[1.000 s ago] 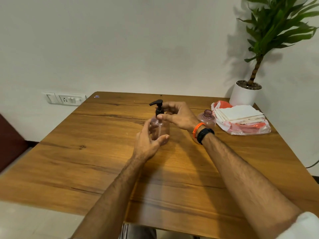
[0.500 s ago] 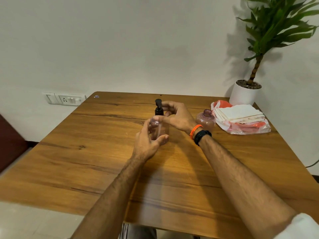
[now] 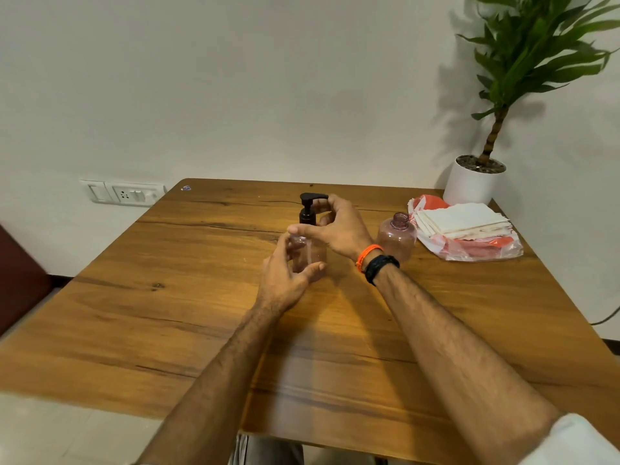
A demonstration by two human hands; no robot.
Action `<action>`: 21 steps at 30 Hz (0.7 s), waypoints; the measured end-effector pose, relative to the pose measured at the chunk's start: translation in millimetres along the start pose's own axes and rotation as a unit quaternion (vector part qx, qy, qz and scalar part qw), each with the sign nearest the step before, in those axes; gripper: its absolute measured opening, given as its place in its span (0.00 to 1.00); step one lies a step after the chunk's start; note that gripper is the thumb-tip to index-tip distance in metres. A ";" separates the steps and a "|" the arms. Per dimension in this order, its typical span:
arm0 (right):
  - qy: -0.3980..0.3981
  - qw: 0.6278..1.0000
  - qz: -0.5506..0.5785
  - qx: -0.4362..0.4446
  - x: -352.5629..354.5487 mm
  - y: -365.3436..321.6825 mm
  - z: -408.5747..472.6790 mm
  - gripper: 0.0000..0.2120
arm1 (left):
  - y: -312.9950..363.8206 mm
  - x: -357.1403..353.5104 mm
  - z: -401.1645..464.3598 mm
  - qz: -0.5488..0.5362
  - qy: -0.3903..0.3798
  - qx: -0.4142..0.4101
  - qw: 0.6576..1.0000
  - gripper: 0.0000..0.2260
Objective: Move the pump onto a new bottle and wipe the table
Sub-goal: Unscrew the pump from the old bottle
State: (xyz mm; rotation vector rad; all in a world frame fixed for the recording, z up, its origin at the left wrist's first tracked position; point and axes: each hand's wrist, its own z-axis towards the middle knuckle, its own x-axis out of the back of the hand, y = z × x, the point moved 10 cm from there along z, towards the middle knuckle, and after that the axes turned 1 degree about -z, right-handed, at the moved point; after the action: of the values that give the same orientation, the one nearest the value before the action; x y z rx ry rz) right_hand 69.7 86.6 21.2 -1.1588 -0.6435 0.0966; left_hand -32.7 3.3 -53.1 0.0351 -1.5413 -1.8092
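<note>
Twisting the pump [image 3: 308,209], your right hand [image 3: 339,229] pinches it, nozzle swung round from a second ago; left hand [image 3: 288,276] grips the bottle [image 3: 310,251] mid-tabletop [image 3: 167,297], unscrewing likely underway

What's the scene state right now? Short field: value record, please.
left hand: holds the clear bottle upright on the table
right hand: fingers curled round the black pump, at its collar
pump: upright on the held bottle, nozzle pointing right; seated or loose, cannot tell
second bottle: no pump, neck open, stands right of the right hand
cloths: folded stack on a plastic bag, far right, untouched
plant pot: behind the cloths
</note>
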 end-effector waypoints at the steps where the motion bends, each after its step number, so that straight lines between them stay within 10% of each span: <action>1: 0.016 1.000 0.002 -0.002 1.1 0.6 -0.1 0.25 | 0.3 -0.1 -0.1 -0.001 -0.001 0.000 1.000 0.33; 21: -0.052 0.990 0.121 0.054 15.2 -38.4 3.6 0.18 | 5.6 1.9 -4.4 -0.025 0.001 0.003 1.000 0.36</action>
State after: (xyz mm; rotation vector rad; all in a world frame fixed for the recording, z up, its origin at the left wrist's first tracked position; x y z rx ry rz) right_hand 70.7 79.5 62.0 -1.1274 -0.5794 0.3957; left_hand -29.2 -1.4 -48.7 0.0788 -1.5581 -1.8420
